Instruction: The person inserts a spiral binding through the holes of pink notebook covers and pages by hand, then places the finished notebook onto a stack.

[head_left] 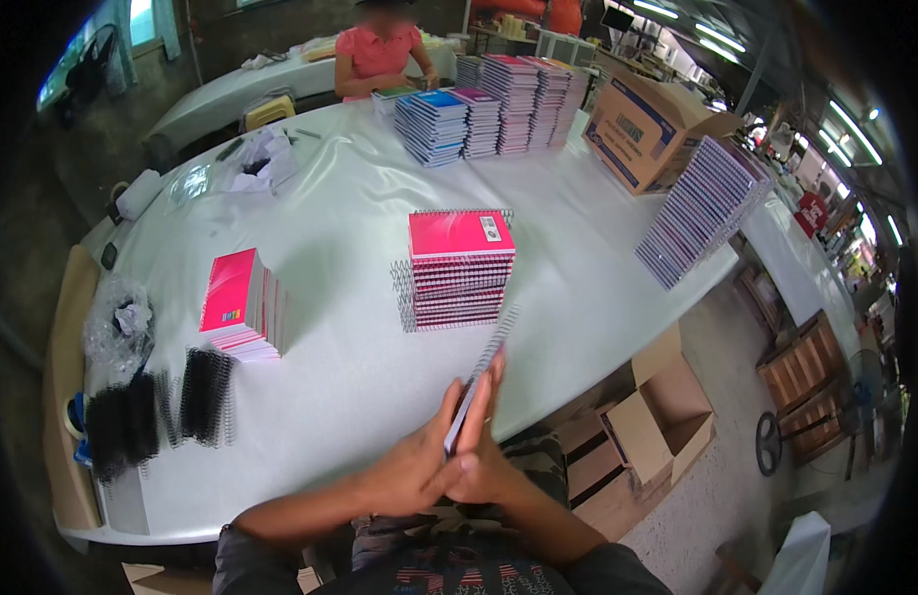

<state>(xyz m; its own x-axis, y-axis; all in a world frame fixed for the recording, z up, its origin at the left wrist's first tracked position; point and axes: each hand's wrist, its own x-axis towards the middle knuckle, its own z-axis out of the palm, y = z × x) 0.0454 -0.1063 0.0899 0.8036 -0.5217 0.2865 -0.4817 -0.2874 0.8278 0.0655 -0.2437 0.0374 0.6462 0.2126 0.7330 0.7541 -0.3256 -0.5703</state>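
Between my two palms stands a spiral notebook (pixel 469 397), seen edge-on, its wire coil pointing up and away from me. My left hand (pixel 429 451) presses it from the left and my right hand (pixel 482 436) from the right. Just beyond is a stack of pink spiral notebooks (pixel 462 243), coils showing on its near and left sides. To the left stands a stack of pink-covered notebooks (pixel 236 297) with no coils visible. Loose black spiral coils (pixel 207 397) lie in bunches at the table's left.
Tall stacks of notebooks (pixel 508 99) stand at the far side, near a person in a pink shirt (pixel 374 55). A coil-bound stack (pixel 692 213) leans by a cardboard box (pixel 637 134) at right. Crumpled plastic (pixel 120 317) lies left. An open carton (pixel 662 416) sits below the table's right edge.
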